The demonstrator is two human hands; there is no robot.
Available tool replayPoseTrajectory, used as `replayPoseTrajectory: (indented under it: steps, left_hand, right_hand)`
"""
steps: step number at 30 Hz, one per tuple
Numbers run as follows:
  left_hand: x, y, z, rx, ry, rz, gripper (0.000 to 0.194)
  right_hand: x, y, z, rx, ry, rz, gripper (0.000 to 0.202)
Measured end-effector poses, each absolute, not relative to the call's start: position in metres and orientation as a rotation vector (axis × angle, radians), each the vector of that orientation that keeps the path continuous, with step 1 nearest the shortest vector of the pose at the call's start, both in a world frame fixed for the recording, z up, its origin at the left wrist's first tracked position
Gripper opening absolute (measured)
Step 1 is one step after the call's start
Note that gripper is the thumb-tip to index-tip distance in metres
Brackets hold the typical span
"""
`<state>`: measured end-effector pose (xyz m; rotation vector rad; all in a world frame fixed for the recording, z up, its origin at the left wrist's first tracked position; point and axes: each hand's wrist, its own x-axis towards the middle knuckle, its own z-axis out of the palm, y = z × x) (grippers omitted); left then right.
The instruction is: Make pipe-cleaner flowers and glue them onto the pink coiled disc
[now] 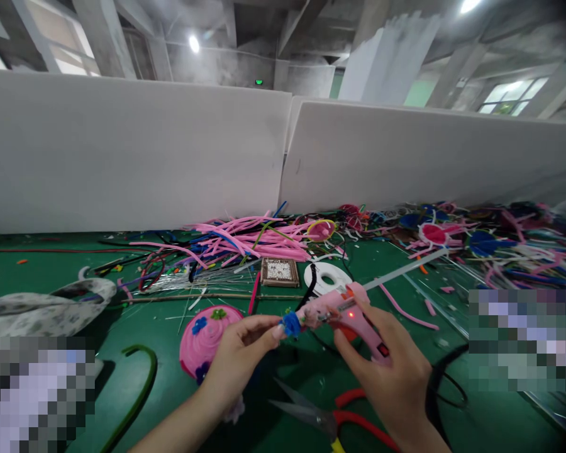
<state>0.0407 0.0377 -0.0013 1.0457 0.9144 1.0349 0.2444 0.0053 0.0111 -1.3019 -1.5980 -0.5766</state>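
Observation:
My right hand (391, 358) is wrapped round a pink hot glue gun (370, 332), whose small red light glows and whose glue stick (400, 267) juts from the back. Pinched in the fingertips of my left hand (245, 349) is a small blue pipe-cleaner flower (291, 324). The glue gun's nozzle end is right at this flower; I cannot tell whether they touch. Partly behind my left hand lies a round pink coiled pipe-cleaner piece (202, 336) with blue and green flowers on it. Open scissors (311, 412) with red handles lie below, between my hands.
Pink pipe cleaners (245, 239) are heaped along the white partition (136, 151). A small square frame with white beads (280, 272) and a white ring-shaped spool (327, 277) sit before them. A green pipe cleaner (139, 396) and patterned cloth (51, 308) lie left; more coloured pieces (485, 242) are right.

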Motion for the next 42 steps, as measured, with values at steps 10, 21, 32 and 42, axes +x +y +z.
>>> replayPoseTrajectory:
  steps: [10, 21, 32, 42]
  left_hand:
    - [0.043, 0.030, 0.002, 1.124, 0.910, 1.015, 0.024]
    - [0.043, 0.029, 0.012, 1.041, 0.900, 0.990, 0.029]
    - [0.044, 0.028, 0.007, 1.017, 0.879, 0.998, 0.024]
    - [0.042, 0.030, 0.009, 1.011, 0.908, 0.977, 0.024]
  right_hand:
    - [0.245, 0.005, 0.009, -1.302, -1.621, -0.632, 0.039]
    - [0.242, 0.005, 0.011, -1.320, -1.604, -0.566, 0.037]
    - [0.242, 0.005, 0.011, -1.319, -1.606, -0.597, 0.036]
    - [0.244, 0.004, 0.009, -1.330, -1.610, -0.614, 0.039]
